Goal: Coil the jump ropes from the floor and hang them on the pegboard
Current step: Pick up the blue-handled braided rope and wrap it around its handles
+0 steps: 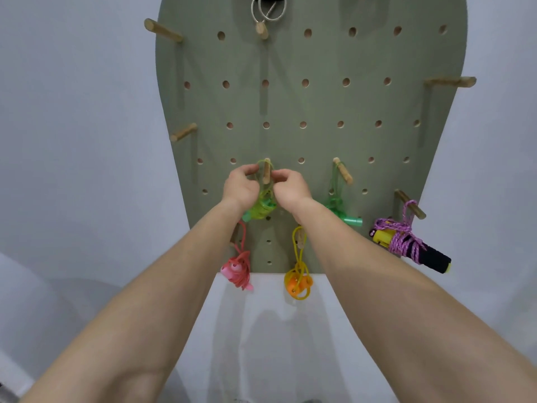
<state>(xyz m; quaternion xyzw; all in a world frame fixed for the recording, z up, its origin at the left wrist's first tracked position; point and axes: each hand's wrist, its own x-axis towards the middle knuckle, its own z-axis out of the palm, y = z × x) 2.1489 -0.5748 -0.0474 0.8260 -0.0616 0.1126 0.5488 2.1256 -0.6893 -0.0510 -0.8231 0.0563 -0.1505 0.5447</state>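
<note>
Left hand and right hand pinching the loop of a lime-green jump rope over a wooden peg on the green pegboard. Alongside on other pegs: dark-green rope, purple rope, red rope, yellow rope. No legible writing.

hands: left hand, right hand pinch lime rope loop | over peg | pegboard

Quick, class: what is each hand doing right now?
Left hand: closed, pinching the light green jump rope loop at the peg.
Right hand: closed, pinching the same loop's other side.
</note>
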